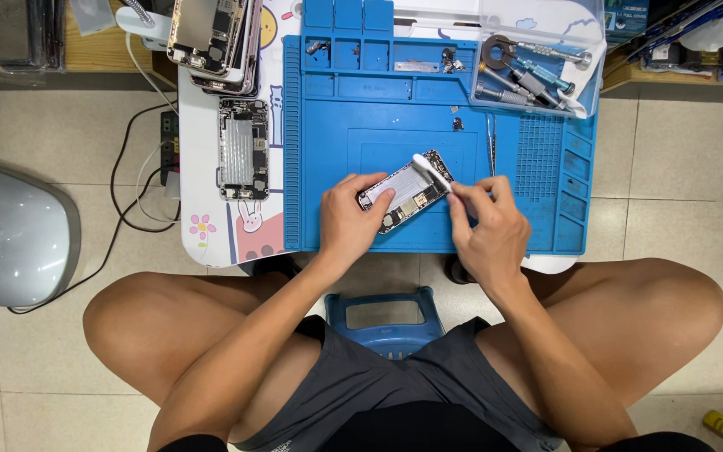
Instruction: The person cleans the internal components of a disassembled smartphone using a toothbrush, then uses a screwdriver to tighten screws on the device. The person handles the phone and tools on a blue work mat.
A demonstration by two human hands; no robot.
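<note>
Opened smartphone body [403,189] with bare metal shields and circuit parts showing, lying at a slant on the blue silicone work mat [512,230] that covers the small white table [198,151], near the mat's front edge. Left hand [349,219] clamped around the lower-left end of the phone, thumb on the near edge, fingers curled over the far side, wrist bent inward above the knee. Right hand [485,226] pinched on a slim white plastic pry tool [431,172], tip resting on the phone's upper-right corner, forearm angled in from the right. Judged best done with the tool kept shallow and flat against the frame, pressing lightly, levering in small motions, never digging toward the circuit parts; left grip firm enough to stop the body sliding on the mat. Nearby: thin metal tweezers [490,142] lying just beyond the right hand, clear plastic tray of screwdrivers [533,71] at the far right corner, another opened phone shell [243,149] on the table's left side.
</note>
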